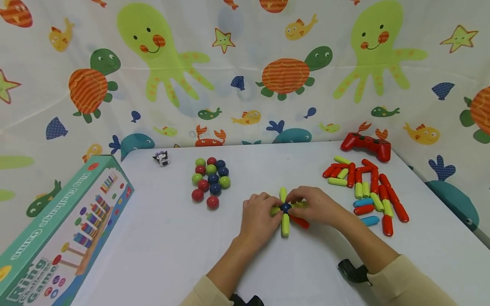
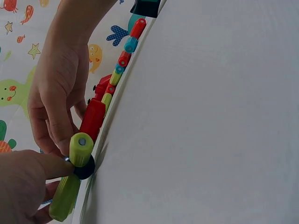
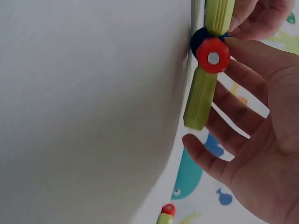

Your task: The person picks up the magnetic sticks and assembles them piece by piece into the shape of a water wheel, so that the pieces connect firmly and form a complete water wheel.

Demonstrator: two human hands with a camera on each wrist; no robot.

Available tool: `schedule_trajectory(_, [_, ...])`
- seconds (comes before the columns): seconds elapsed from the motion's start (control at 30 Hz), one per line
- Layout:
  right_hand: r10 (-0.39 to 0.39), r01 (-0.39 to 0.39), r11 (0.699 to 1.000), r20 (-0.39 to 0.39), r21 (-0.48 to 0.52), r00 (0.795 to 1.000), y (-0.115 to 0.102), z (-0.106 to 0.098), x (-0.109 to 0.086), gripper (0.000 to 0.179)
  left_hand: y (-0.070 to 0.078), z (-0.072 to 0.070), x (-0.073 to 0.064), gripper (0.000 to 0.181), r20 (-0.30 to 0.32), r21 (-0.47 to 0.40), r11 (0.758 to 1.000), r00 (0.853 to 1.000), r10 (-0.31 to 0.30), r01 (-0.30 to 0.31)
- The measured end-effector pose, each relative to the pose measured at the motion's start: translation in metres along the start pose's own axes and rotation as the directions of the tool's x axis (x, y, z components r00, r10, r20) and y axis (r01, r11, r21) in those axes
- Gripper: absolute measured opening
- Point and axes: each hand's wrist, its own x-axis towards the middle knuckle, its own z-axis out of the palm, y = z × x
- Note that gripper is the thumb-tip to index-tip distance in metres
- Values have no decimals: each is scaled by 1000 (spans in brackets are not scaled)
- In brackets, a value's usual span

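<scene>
On the white counter, before a sea-creature cloth, the rod star is between my left hand and right hand, both pinching it at its blue ball, the best hold, I judge, since such light, stiff, probably slick rods could pull loose.

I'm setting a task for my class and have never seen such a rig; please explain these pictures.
No machine here, just a person's bare left hand and right hand. The wide picture is taken from the head, looking forward and down; the others from each wrist. On the white table are a Ring Challenging Game box, a black-and-white figurine, colored balls, loose sticks and a red game controller. Both hands' grip is on a dark blue ball with yellow-green sticks and one red stick around it.
</scene>
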Motion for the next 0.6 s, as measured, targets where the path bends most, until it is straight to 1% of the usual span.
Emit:
schedule_trajectory(0.1, [-12, 12, 1000, 10, -20, 1000, -5, 2, 2, 23, -2, -2, -1, 21, 9, -8, 1000, 1000, -1, 1])
schedule_trajectory(0.17, [-13, 14, 1000, 12, -24, 1000, -7, 3, 3, 23, -5, -5, -1, 21, 26, -35, 999, 1000, -11, 12])
schedule_trajectory(0.27, [-7, 7, 1000, 19, -23, 1000, -8, 3, 3, 23, -11, -15, -1, 20, 41, -106, 992, 997, -63, 67])
schedule_trajectory(0.37, [1, -1, 1000, 30, -20, 1000, -8, 3, 4, 23, -24, -31, -3, 20, 17, -155, 976, 989, -150, 151])
schedule_trajectory(0.43, [7, -6, 1000, 41, -17, 999, -8, 2, 5, 23, -36, -44, -5, 22, -30, -160, 966, 977, -210, 202])
schedule_trajectory(0.47, [10, -9, 1000, 46, -15, 999, -8, 2, 5, 23, -42, -50, -6, 23, -64, -155, 962, 969, -238, 226])
schedule_trajectory(0.5, [13, -13, 1000, 50, -13, 999, -8, 2, 5, 24, -49, -57, -8, 23, -98, -148, 956, 958, -269, 253])
schedule_trajectory(0.6, [33, -33, 999, 56, -3, 998, -8, 0, 4, 24, -66, -71, -12, 24, -206, -110, 939, 917, -342, 325])
